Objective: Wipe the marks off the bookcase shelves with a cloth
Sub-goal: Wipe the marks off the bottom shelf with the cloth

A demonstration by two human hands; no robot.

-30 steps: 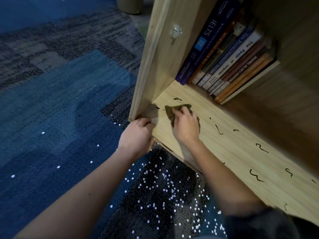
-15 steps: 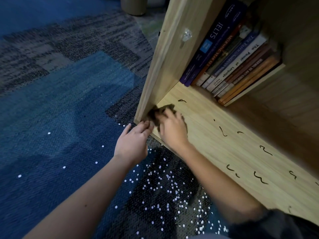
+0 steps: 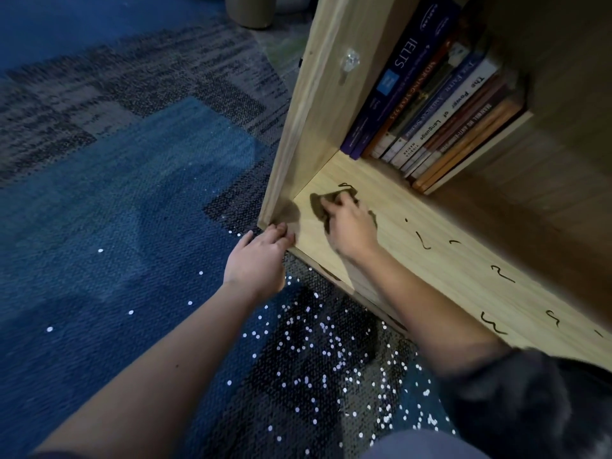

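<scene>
Half a second ago the cloth (image 3: 320, 209) was tucked into the front corner against the side panel (image 3: 318, 111). It now sits further in on the bottom shelf (image 3: 414, 276), at centre frame, just below a dark curled mark (image 3: 345, 185). The corner wood looks bare, so that patch seems done and this mark is probably next. More squiggles (image 3: 424, 242) run toward the lower right, so most of the shelf is unwiped. The right hand (image 3: 352, 230) lies palm down on the cloth, fingers close together and pressing, though blur hides any pinch. The left hand (image 3: 258, 260) reaches in from the lower left, fingers together and nearly straight, tips touching the bookcase's front bottom corner as a brace.
</scene>
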